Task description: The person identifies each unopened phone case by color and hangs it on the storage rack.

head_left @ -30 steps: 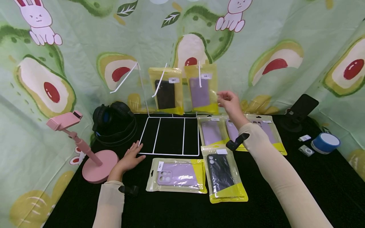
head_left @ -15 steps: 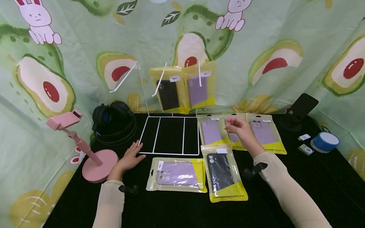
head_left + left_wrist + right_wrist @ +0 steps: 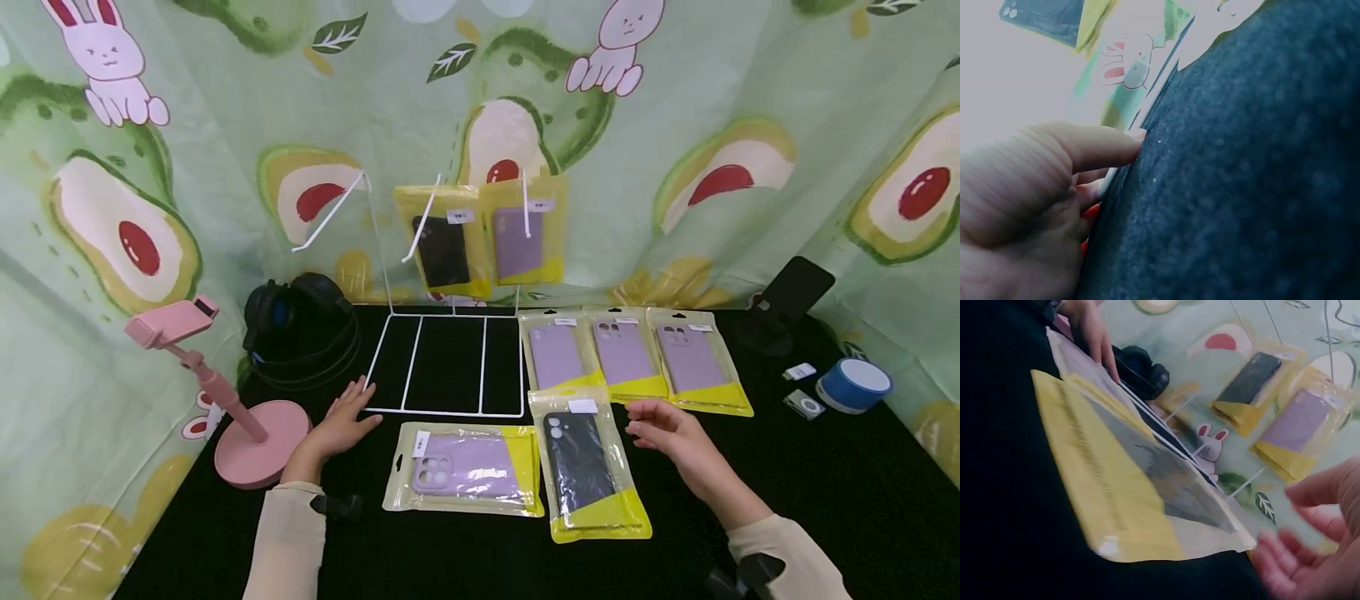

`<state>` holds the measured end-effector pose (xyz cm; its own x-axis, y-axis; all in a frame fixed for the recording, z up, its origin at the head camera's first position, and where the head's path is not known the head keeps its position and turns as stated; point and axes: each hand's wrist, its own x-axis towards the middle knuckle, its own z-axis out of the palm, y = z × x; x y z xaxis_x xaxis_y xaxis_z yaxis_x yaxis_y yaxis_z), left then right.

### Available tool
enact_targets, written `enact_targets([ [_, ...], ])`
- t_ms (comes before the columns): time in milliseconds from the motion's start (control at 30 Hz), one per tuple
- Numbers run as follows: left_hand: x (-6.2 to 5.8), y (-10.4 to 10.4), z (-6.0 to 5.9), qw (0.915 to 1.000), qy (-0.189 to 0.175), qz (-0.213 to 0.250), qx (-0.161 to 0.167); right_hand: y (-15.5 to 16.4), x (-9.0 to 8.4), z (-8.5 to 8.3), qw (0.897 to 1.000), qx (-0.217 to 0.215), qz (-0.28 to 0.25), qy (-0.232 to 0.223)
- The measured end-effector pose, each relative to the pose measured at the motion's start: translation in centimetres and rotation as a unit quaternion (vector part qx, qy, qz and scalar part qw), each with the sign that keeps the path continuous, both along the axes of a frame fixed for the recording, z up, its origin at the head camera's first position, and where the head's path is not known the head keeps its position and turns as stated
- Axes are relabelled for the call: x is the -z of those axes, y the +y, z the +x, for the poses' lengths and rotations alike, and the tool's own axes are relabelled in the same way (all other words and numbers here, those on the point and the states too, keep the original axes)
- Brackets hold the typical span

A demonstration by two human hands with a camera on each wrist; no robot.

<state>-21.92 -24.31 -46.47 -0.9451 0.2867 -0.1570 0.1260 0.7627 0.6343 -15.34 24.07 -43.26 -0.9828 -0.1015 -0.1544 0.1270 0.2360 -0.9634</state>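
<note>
Head view: right hand (image 3: 678, 446) held nothing, fingers loosely bent, just beside the black-case packet (image 3: 579, 462), which lay off the near right corner of the white wire rack (image 3: 450, 412). Left hand (image 3: 339, 427), fingers extended, touched the rack's near left corner. Packet judged light, film slick, case springy-stiff; best pinched at its header end, past the white label (image 3: 582, 406). Three lilac-case packets (image 3: 628, 354) lay near the tabletop's (image 3: 450, 558) back edge.

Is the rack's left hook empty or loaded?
Empty: the left hook is bare in the head view; a black case and a purple case hang bagged from the others.
</note>
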Motion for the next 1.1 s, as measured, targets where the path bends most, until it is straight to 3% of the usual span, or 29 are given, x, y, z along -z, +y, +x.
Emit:
enact_targets([
  [133,0.0,0.1,0.2,1.0000,-0.001,0.002,-0.004,-0.3,0.0,1.4,0.996,-0.018,0.069,-0.051],
  [233,0.0,0.1,0.2,1.0000,-0.004,0.000,-0.006,-0.6,-0.1,1.9,0.990,-0.040,0.121,-0.064],
  [333,0.0,0.1,0.1,0.9999,-0.008,0.000,-0.009,-1.1,-0.1,2.0,0.984,-0.062,0.158,-0.045],
  [500,-0.1,-0.1,0.1,0.9999,-0.003,0.003,-0.010,-2.0,0.6,2.2,0.982,-0.092,0.165,0.010],
  [600,-0.2,0.0,0.1,1.0000,0.001,0.002,-0.006,-2.4,1.1,2.4,0.982,-0.094,0.161,0.015],
  [867,0.1,0.2,0.1,1.0000,-0.005,-0.005,-0.002,-2.8,2.0,2.7,0.987,-0.026,0.160,0.008],
  [1100,0.3,-0.2,-0.1,0.9999,-0.001,-0.008,-0.006,-2.6,1.9,2.6,0.994,0.032,0.103,-0.026],
])
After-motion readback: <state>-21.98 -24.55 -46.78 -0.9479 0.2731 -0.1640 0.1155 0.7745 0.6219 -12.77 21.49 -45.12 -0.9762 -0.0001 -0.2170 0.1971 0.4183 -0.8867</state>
